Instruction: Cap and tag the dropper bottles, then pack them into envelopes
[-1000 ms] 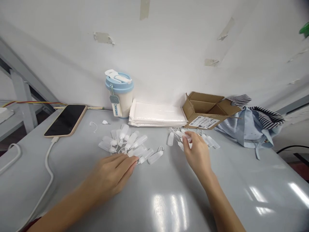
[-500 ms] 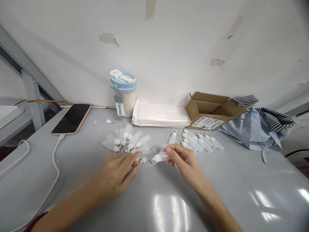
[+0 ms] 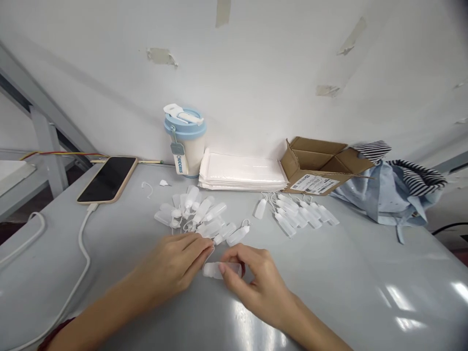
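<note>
My right hand point(image 3: 256, 282) is closed around a small translucent plastic bottle point(image 3: 216, 270) held just above the grey table point(image 3: 347, 273). My left hand point(image 3: 175, 265) lies beside it with fingers stretched toward the bottle's end, fingertips touching or nearly touching it. Just beyond both hands lies a loose heap of the same small bottles point(image 3: 199, 217). A second group of bottles point(image 3: 296, 212) lies in a tidier row to the right, in front of the cardboard box.
An open cardboard box point(image 3: 316, 165) and a stack of white bags point(image 3: 241, 173) stand against the wall, next to a blue-lidded cup point(image 3: 185, 141). A phone point(image 3: 107, 179) with its white cable point(image 3: 82, 243) lies at left. Striped and blue clothing point(image 3: 395, 187) sits at right.
My right hand left the right-hand row of bottles, took one bottle from near the left heap and pulled it toward me. My left hand stayed almost in place.
</note>
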`<state>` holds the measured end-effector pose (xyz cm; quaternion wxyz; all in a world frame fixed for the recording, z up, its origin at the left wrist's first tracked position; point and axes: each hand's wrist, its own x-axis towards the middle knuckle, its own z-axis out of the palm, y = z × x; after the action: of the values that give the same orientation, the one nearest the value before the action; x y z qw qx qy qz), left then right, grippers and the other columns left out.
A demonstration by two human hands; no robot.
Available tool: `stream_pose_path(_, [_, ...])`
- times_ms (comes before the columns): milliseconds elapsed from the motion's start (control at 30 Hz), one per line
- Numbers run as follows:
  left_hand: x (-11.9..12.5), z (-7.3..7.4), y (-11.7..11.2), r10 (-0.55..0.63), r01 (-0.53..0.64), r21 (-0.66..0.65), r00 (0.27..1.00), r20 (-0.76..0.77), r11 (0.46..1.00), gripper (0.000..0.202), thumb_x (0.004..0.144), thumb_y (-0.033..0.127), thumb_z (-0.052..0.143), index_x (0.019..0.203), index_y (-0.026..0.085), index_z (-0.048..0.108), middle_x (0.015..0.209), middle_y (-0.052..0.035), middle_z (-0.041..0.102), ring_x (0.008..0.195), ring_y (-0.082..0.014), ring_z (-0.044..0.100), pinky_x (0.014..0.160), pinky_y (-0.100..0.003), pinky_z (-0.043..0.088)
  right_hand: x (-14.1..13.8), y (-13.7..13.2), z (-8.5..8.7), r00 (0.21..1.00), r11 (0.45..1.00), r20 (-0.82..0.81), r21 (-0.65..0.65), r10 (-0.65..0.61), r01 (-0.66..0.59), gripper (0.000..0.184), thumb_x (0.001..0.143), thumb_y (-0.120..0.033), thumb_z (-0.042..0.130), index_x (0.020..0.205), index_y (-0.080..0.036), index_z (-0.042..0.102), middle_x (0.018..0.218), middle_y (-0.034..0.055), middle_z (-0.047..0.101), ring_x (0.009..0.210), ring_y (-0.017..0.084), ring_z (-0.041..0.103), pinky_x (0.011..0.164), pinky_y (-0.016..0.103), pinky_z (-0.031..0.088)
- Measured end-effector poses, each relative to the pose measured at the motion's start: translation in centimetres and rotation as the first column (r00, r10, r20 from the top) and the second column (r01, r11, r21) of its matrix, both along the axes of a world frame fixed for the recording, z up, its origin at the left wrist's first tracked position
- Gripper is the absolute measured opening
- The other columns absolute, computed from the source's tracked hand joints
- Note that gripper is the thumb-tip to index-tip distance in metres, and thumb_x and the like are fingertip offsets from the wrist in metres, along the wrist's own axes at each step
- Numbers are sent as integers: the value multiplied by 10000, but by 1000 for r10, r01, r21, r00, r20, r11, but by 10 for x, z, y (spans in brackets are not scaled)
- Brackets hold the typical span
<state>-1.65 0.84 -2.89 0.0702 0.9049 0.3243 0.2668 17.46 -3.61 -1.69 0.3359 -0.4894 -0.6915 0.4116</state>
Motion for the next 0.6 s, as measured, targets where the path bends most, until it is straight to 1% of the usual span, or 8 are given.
stream_pose_path(100, [-1, 0, -1, -43, 45, -45, 998, 36, 998, 238, 963, 156, 351, 887, 175, 576, 692, 6, 646, 584, -119, 601, 542, -226, 477, 1, 2, 0, 999, 999, -3, 2, -41, 41, 91, 831, -221, 568, 768, -173, 612, 612, -33, 519, 551, 94, 454, 489, 185, 355])
stream_pose_path(200, [-2, -3, -1, -18, 23, -66, 997, 76, 998, 189, 942, 142, 392, 901, 192, 569, 711, 12, 647, 595, -121, 604, 552, -231, 466, 5, 6, 1, 990, 991, -36, 3, -136, 136, 106, 840, -250, 569, 783, -179, 625, 636, -20, 562, 580, 109, 484, 507, 197, 377])
stream_pose_path(333, [-3, -6, -2, 8, 0, -68, 993, 118, 998, 143, 915, 126, 441, 921, 209, 557, 695, 29, 630, 558, -111, 578, 533, -229, 434, 11, 10, 3, 939, 950, -142, -36, -312, 311, 160, 855, -323, 571, 791, -190, 634, 655, -16, 578, 613, 122, 517, 575, 223, 413])
stream_pose_path(400, [-3, -5, -3, 2, 11, -84, 988, 151, 996, 134, 909, 124, 457, 927, 213, 555, 693, 36, 630, 541, -98, 568, 520, -216, 427, 14, 13, 4, 909, 928, -188, -77, -373, 365, 191, 858, -355, 572, 781, -191, 633, 639, -22, 567, 615, 122, 520, 594, 229, 416])
stream_pose_path(467, [-2, -3, -5, -5, 24, -97, 982, 191, 995, 130, 906, 125, 471, 931, 218, 558, 696, 41, 639, 538, -90, 570, 507, -201, 428, 15, 14, 6, 897, 923, -220, -131, -384, 363, 221, 860, -379, 572, 764, -189, 629, 628, -25, 562, 613, 119, 518, 602, 230, 412])
stream_pose_path(600, [0, -1, -7, 3, 22, -93, 967, 254, 995, 130, 898, 126, 487, 930, 226, 564, 713, 39, 661, 548, -89, 586, 482, -190, 426, 15, 15, 8, 894, 920, -249, -224, -373, 321, 246, 855, -402, 583, 751, -184, 624, 621, -27, 554, 614, 115, 514, 604, 227, 409])
